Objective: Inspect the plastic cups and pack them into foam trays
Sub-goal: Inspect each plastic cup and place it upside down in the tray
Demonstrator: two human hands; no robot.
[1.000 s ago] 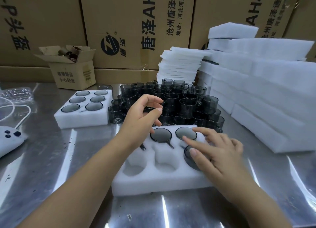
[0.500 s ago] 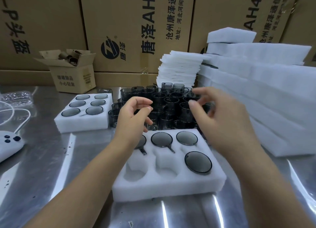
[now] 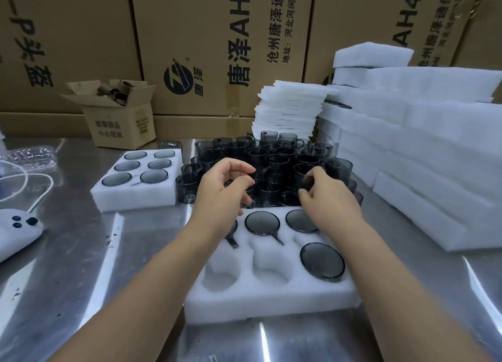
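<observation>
Head view showed my right hand (image 3: 330, 198) pinching a cup (image 3: 306, 183), seemingly light, stiff and slick, by its rim, my left hand (image 3: 222, 190) loosely curled, empty.

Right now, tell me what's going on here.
A person is packing plastic cups into foam trays. Both hands are over the loose cups: the right hand seems to pinch one cup, the left hand hovers, holding nothing. The near tray holds four cups with two pockets free; the far tray is full.
</observation>
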